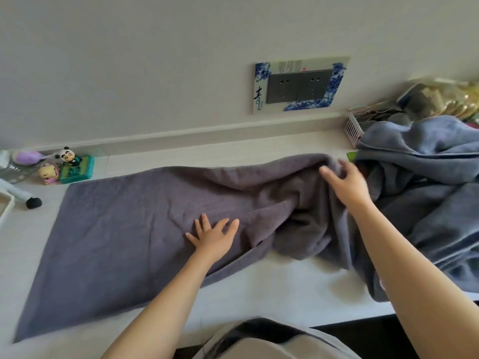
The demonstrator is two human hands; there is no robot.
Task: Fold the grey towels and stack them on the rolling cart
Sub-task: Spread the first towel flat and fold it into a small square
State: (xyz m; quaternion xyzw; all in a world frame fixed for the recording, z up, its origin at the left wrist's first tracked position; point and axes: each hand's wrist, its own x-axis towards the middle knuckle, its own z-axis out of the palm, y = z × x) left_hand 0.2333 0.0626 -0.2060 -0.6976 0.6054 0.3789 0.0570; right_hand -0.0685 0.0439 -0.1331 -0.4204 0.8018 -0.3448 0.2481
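The grey towel (124, 229) lay lengthwise on the white counter (285, 288), flat at the end nearer the toy figures (64, 167) and bunched into ridges at the end nearer the heap of blue-grey cloth (427, 193). The left hand (215, 237) pressed on the towel's middle with fingers spread and straight. The right hand (347, 182) reached into the bunched end, its fingers loosely bent against the cloth; whether they had pinched a fold could not be told.

The likeliest trouble was that a pull on the bunched end would drag the whole towel toward the heap if the left hand's pressure slipped, rumpling the flat part again. The near corner below the heap hung over the counter's front edge, so its weight could draw more cloth off. The right hand could also catch the neighbouring heap, which touched the towel, and pull both together.

The towel's far corner was buried in its own folds. The heap ran out of view, so its number of towels was unclear. No rolling cart was visible.
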